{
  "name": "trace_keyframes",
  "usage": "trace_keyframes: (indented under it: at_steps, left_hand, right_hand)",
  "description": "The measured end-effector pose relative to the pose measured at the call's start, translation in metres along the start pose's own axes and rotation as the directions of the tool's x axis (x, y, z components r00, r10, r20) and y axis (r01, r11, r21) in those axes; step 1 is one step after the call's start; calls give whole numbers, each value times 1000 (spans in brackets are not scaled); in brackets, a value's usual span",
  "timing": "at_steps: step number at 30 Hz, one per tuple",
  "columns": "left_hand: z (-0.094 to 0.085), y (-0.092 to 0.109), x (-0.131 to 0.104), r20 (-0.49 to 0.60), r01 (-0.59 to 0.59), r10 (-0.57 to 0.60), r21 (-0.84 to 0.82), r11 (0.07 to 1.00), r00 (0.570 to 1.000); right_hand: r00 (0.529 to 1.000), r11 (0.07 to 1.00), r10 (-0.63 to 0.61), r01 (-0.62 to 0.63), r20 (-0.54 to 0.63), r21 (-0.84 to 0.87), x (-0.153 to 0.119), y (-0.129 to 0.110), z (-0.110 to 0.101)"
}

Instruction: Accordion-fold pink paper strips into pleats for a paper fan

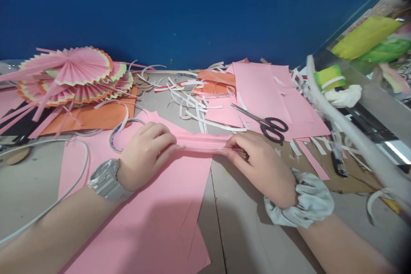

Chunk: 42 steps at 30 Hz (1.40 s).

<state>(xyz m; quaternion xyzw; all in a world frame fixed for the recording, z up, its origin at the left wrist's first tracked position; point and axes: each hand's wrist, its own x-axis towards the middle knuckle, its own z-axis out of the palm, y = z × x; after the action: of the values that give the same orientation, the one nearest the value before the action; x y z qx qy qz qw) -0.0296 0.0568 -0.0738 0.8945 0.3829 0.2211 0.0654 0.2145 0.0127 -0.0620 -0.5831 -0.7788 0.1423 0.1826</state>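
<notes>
A folded strip of pink paper (202, 142) stretches between my two hands, with narrow pleats along its length. My left hand (149, 152) pinches its left end, fingers closed; the wrist wears a silver watch (107, 180). At the other end, my right hand (252, 154) grips the strip between thumb and fingers, and a pale scrunchie (302, 201) circles that wrist. Beneath the left hand lies a large sheet of pink paper (154, 209) on the grey surface. A roll of tape (112, 139), partly covered, sits just beyond the left hand.
Black-handled scissors (269, 124) rest on stacked pink sheets (266, 94) behind my right hand. Pleated paper fans (70, 72) are piled at the back left. White paper strips (192, 102) lie scattered mid-back. A cutter (338, 158) is on brown cardboard (349, 180). A white cable (86, 162) loops at left.
</notes>
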Motion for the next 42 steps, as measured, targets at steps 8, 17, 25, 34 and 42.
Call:
trace_keyframes:
  at_steps: [8, 17, 25, 34, 42]
  left_hand:
    - [-2, -2, 2, -82, 256, -282, -233, 938, 956]
    - [-1, -1, 2, -124, 284, -332, -296, 912, 935]
    - [0, 4, -1, -92, 73, -77, -39, 997, 993]
    - [7, 19, -5, 51, -82, 87, -83, 993, 995]
    - [8, 29, -5, 161, -33, 56, -144, 989, 985]
  right_hand:
    - [992, 970, 128, -125, 2, 206, 0, 3, -4]
    - [990, 988, 70, -52, -120, 142, 0, 5, -3]
    - [952, 983, -184, 175, -245, -61, -3, 4, 4]
    - [951, 943, -310, 306, -10, -129, -3, -5, 15]
    - [938, 918, -336, 346, 86, -191, -5, -9, 23]
